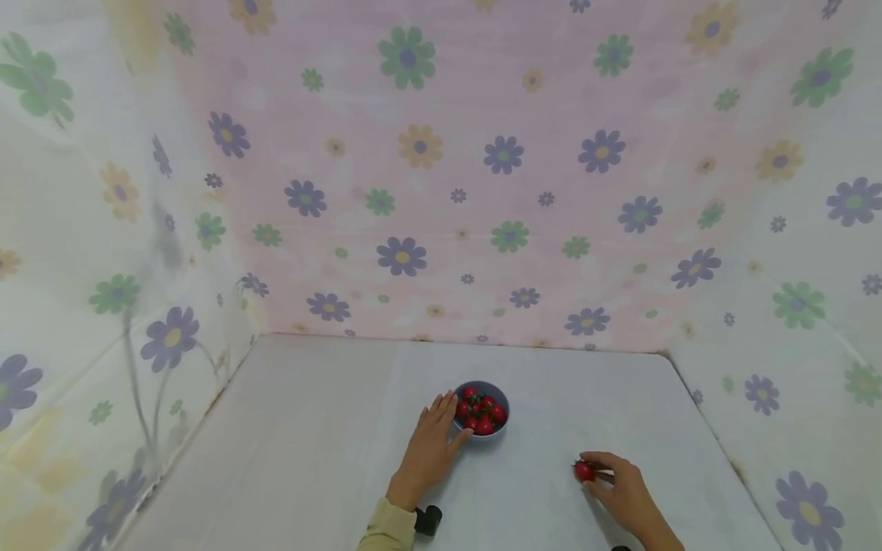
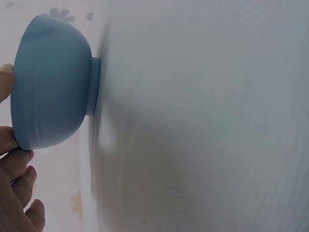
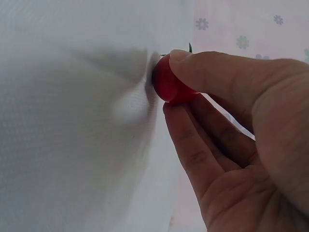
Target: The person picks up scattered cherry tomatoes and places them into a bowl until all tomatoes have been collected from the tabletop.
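A small blue bowl [image 1: 508, 419] filled with several red cherry tomatoes [image 1: 485, 423] stands upright on the white table. My left hand [image 1: 432, 448] rests against its left side, the fingers straight and the thumb near the front rim. From the left wrist, the bowl's outer wall [image 2: 53, 87] and foot show, with the fingertips [image 2: 21, 157] at the rim. To the right of the bowl, my right hand [image 1: 623, 490] pinches one cherry tomato [image 1: 583, 471] between thumb and fingers. In the right wrist view that tomato [image 3: 170, 87], with green stem tips, is at the table surface.
The white table [image 1: 310, 444] is bordered by flower-patterned sheets: a pink one [image 1: 455, 168] at the back and pale ones at left and right. A black device [image 1: 429, 520] is at the left wrist.
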The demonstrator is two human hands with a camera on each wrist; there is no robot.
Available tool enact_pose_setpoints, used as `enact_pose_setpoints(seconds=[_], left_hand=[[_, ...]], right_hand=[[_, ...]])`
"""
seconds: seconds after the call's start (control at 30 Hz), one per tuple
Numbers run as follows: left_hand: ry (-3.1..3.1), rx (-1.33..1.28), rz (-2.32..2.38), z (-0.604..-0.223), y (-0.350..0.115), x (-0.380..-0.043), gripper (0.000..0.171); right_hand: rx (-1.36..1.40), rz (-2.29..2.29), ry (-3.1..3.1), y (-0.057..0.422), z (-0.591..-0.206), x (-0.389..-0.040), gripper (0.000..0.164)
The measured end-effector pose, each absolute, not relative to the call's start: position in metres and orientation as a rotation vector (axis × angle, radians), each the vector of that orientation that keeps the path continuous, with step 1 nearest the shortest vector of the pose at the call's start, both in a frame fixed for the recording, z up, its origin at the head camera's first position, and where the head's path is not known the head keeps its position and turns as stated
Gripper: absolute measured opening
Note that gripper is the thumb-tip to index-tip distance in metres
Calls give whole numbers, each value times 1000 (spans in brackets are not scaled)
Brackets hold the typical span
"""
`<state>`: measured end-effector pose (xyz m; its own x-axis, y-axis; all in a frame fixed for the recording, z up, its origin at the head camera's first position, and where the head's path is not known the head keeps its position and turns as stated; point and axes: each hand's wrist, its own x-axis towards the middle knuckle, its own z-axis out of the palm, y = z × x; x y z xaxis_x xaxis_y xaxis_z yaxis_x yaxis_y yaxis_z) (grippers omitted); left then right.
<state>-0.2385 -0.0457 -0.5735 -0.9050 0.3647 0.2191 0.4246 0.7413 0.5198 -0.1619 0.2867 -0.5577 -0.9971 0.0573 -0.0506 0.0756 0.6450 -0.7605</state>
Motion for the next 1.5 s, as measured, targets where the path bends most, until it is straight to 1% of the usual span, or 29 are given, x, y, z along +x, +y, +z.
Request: enact_pose_setpoints(seconds=[0.3,0.77,1.5], left_hand=[[-2858,-629,-892,-574,-44,-238,73],[-2865,-630,-867,-575,-47,-238,72],[-2868,-646,-785,-577,-48,-243,74]], right_hand=[[177,-1279,2799,282,-561,-163,42],[181,-1260,2785,272,-562,-166,39],[123,-1577,2707,245,-566,-167,40]])
